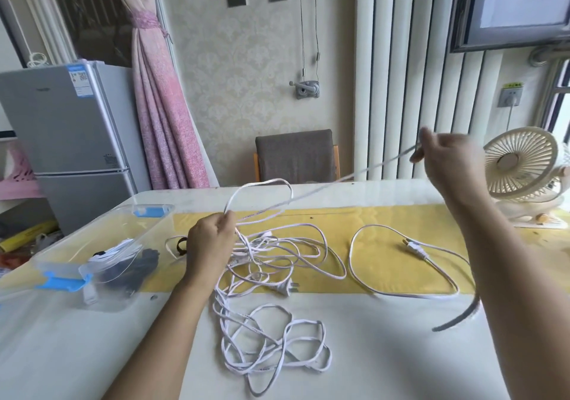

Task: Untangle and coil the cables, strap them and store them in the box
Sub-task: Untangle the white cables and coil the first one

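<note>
A tangle of white cables (271,276) lies across the middle of the table, with one plug (415,248) to the right and another plug (287,288) near the centre. My left hand (209,242) grips a loop of white cable above the tangle. My right hand (444,159) is raised at the right and pinches a stretch of the same cable, which runs taut between the two hands. A clear plastic box (92,264) with blue latches stands at the left and holds coiled cables. A dark strap (459,316) lies near my right forearm.
A cream desk fan (524,165) stands at the table's right end. A brown chair (296,156) sits behind the table's far edge. A grey fridge (71,140) and a pink curtain (160,106) stand to the left. Another small black strap (182,245) lies beside the box.
</note>
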A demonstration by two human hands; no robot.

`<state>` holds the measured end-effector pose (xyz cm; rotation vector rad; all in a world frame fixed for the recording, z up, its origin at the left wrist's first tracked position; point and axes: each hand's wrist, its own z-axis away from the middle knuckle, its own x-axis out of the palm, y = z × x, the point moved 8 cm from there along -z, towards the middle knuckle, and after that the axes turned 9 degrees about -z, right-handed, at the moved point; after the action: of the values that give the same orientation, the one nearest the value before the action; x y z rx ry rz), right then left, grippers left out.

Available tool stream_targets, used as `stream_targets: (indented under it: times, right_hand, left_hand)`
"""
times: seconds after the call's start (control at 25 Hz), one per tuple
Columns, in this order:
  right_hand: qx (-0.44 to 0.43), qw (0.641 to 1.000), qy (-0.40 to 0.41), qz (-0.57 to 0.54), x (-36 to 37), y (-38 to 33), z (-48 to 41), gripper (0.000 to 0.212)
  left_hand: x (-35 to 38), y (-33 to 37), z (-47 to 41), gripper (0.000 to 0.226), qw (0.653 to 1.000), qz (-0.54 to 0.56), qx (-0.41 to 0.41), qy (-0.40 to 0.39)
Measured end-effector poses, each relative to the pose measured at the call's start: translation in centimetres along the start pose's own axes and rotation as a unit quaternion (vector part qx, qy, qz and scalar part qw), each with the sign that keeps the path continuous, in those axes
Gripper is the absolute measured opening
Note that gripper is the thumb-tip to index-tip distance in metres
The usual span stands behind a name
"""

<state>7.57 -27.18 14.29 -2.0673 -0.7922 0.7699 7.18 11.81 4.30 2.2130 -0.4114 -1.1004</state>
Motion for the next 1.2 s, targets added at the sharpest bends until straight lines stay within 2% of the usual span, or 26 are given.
stream_targets:
  times: [0.08, 0.12, 0.16, 0.24, 0.28, 0.32, 0.4, 0.44, 0.48, 0.56, 0.72, 0.84, 0.92, 1.04, 1.12, 1.2]
  right_hand:
    - [0.053, 0.972, -0.078, 0.215, 2.0, 3.1, -0.2, 0.029]
    - [0.052, 0.95, -0.113, 0.288, 2.9, 3.5, 0.4, 0.028]
    - [0.025, 0.941, -0.136, 0.31, 4.1, 2.9, 1.2, 0.033]
    - [-0.091, 0.965, -0.14, 0.204, 6.2, -0.9, 3.0, 0.043]
    - [-0.153, 0.97, -0.142, 0.126, 6.8, -3.4, 4.4, 0.04]
    - [-0.179, 0.964, -0.189, 0.055, 7.9, -5.2, 5.9, 0.034]
    - [-0.156, 0.921, -0.355, -0.036, 11.3, -6.5, 9.6, 0.018]
    - [-0.134, 0.902, -0.41, -0.037, 12.8, -6.2, 11.1, 0.015]
    - [-0.13, 0.892, -0.433, -0.008, 13.8, -5.8, 12.0, 0.021]
    - [-0.132, 0.886, -0.443, 0.045, 15.0, -4.8, 12.7, 0.025]
    - [-0.082, 0.871, -0.484, 0.026, 15.4, -4.2, 13.7, 0.019]
    - [-0.014, 0.873, -0.469, -0.134, 14.2, -5.9, 13.0, 0.023]
    - [0.021, 0.857, -0.429, -0.285, 11.6, -7.5, 10.9, 0.026]
    - [0.028, 0.85, -0.266, -0.453, 4.9, -7.6, 5.4, 0.025]
    - [0.046, 0.869, -0.12, -0.477, 0.6, -4.6, 2.0, 0.026]
    - [0.067, 0.933, -0.037, -0.353, -1.3, -0.8, -0.3, 0.021]
  left_hand:
    - [1.1, -0.7, 0.0, 0.038, 0.99, 0.103, -0.058, -0.073]
    - [1.5, -0.5, 0.2, 0.032, 0.984, 0.135, -0.07, -0.093]
    - [1.6, 0.0, 0.4, 0.029, 0.981, 0.151, -0.068, -0.101]
    - [2.0, 1.1, 1.0, 0.028, 0.977, 0.177, -0.048, -0.112]
    - [2.2, 1.6, 1.1, 0.029, 0.974, 0.193, -0.034, -0.115]
    - [2.4, 2.1, 1.3, 0.028, 0.97, 0.21, -0.018, -0.117]
    - [2.5, 3.2, 1.8, 0.023, 0.96, 0.251, 0.007, -0.124]
    - [2.6, 3.7, 2.0, 0.019, 0.954, 0.272, 0.02, -0.126]
    - [2.7, 4.2, 2.3, 0.014, 0.947, 0.294, 0.031, -0.129]
    - [2.8, 5.0, 2.9, 0.013, 0.934, 0.329, 0.052, -0.133]
    - [3.1, 6.3, 3.4, 0.045, 0.916, 0.347, 0.103, -0.171]
    - [3.2, 5.3, 2.8, 0.057, 0.945, 0.266, 0.121, -0.148]
    - [3.0, 3.7, 2.0, 0.06, 0.965, 0.213, 0.106, -0.113]
    - [2.2, 0.5, 0.3, 0.056, 0.98, 0.183, 0.032, -0.065]
    - [1.7, -1.2, -0.5, 0.049, 0.983, 0.181, -0.014, -0.033]
    - [1.6, -1.9, -0.6, 0.042, 0.98, 0.196, -0.037, -0.021]
